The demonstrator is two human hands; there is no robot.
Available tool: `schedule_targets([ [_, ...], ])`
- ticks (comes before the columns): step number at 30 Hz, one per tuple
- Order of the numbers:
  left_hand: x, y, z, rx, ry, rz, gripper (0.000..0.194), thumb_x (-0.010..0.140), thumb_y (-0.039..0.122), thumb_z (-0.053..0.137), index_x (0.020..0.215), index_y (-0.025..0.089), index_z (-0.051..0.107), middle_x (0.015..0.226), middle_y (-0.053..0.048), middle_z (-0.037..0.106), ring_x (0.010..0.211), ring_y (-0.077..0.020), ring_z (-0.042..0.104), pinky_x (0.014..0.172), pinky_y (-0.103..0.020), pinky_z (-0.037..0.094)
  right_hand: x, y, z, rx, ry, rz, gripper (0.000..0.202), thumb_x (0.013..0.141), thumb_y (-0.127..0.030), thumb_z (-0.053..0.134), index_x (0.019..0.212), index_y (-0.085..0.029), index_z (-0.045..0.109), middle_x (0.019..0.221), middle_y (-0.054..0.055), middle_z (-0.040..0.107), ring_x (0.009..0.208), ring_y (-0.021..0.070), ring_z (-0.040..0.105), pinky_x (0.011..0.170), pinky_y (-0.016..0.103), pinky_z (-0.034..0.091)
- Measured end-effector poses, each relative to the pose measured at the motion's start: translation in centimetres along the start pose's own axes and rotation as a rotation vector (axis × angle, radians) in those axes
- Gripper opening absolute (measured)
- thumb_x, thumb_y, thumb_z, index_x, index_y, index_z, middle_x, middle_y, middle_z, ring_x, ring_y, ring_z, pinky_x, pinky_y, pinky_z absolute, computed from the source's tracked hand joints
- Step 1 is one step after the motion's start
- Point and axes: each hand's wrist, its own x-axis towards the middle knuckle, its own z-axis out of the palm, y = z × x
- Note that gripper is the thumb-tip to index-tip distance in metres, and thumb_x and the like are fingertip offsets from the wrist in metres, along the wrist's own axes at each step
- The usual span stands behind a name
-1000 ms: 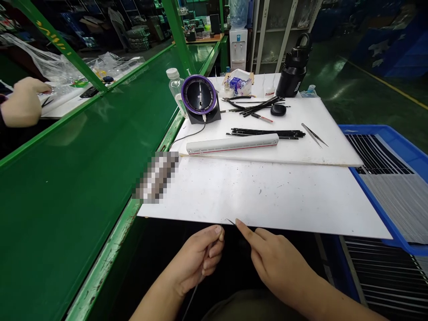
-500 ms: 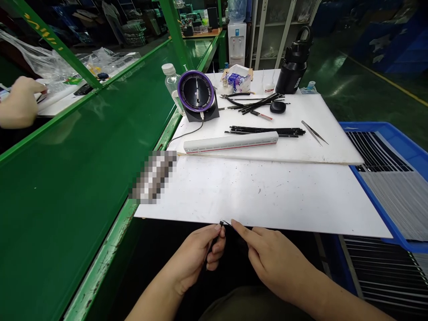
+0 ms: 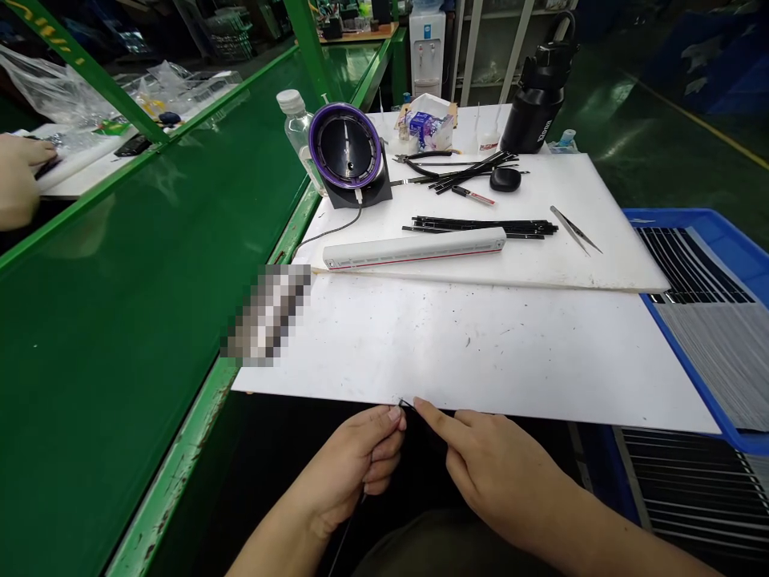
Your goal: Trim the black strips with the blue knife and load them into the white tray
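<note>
At the front edge of the white table [image 3: 481, 353], my left hand [image 3: 366, 457] is closed on a thin black strip [image 3: 401, 403], whose tip pokes out between thumb and index finger. My right hand [image 3: 481, 449] is just right of it, its index finger stretched towards the strip's tip and resting along a small dark pointed tool [image 3: 409, 405]. The other fingers are curled under, and most of the tool is hidden. A thin line hangs below my left hand.
On the foam board [image 3: 613, 264] lie a long white bar [image 3: 414, 248], black strips [image 3: 481, 226], tweezers [image 3: 575, 230] and pliers [image 3: 424, 164]. A purple-rimmed fan [image 3: 347, 152] and black bottle [image 3: 534, 104] stand behind. Right is a blue tray [image 3: 709, 220]; another person's hand [image 3: 18, 180] is far left.
The view has shifted slightly. The fingers of my left hand have closed tighter round the strip, and a thin line now shows below them. The other person's hand has moved left.
</note>
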Motion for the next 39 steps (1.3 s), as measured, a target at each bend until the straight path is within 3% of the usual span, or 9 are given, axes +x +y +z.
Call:
schedule_targets([
  [11, 0.1, -0.2, -0.2, 0.012, 0.0, 0.007, 0.028, 0.087, 0.044, 0.059, 0.082, 0.018, 0.051, 0.054, 0.009, 0.03, 0.042, -0.0031, 0.016, 0.04, -0.018, 0.011, 0.0, -0.3, 1.3, -0.289, 0.006, -0.003, 0.066, 0.088, -0.015, 0.043, 0.152, -0.027, 0.03, 0.077, 0.003, 0.061, 0.051, 0.0185, 0.055, 0.044, 0.03, 0.021],
  [19, 0.2, -0.2, -0.5, 0.037, -0.02, 0.013, 0.028, 0.088, 0.044, 0.058, 0.081, 0.017, 0.051, 0.055, 0.009, 0.029, 0.042, -0.003, 0.017, 0.04, -0.017, 0.011, -0.5, -0.1, 1.1, 0.005, 0.032, 0.022, 0.062, 0.091, -0.015, 0.038, 0.151, -0.032, 0.031, 0.079, 0.0, 0.061, 0.065, 0.0171, 0.058, 0.056, 0.029, 0.037],
  [26, 0.2, -0.1, -0.5, 0.046, -0.021, 0.012, 0.027, 0.088, 0.042, 0.057, 0.081, 0.017, 0.051, 0.054, 0.009, 0.03, 0.042, -0.003, 0.017, 0.04, -0.018, 0.01, -0.2, -0.1, 0.6, -0.069, 0.026, 0.005, 0.063, 0.089, -0.014, 0.04, 0.15, -0.03, 0.034, 0.079, 0.002, 0.063, 0.063, 0.0173, 0.059, 0.053, 0.028, 0.034],
  [34, 0.4, -0.3, -0.8, 0.043, -0.022, 0.019, 0.027, 0.088, 0.042, 0.057, 0.081, 0.017, 0.052, 0.055, 0.009, 0.029, 0.042, -0.0033, 0.017, 0.04, -0.018, 0.011, 0.0, -0.2, 1.5, -0.314, 0.024, -0.031, 0.068, 0.087, -0.014, 0.045, 0.152, -0.026, 0.03, 0.078, 0.004, 0.062, 0.052, 0.0178, 0.056, 0.044, 0.029, 0.021],
  [39, 0.4, -0.4, -0.8, 0.053, -0.026, 0.033, 0.027, 0.087, 0.043, 0.059, 0.081, 0.017, 0.053, 0.054, 0.009, 0.032, 0.042, -0.0034, 0.019, 0.04, -0.018, 0.012, -0.2, 0.3, 2.0, -0.185, 0.045, -0.004, 0.066, 0.089, -0.014, 0.042, 0.152, -0.03, 0.029, 0.079, 0.003, 0.061, 0.058, 0.0179, 0.057, 0.05, 0.028, 0.031],
])
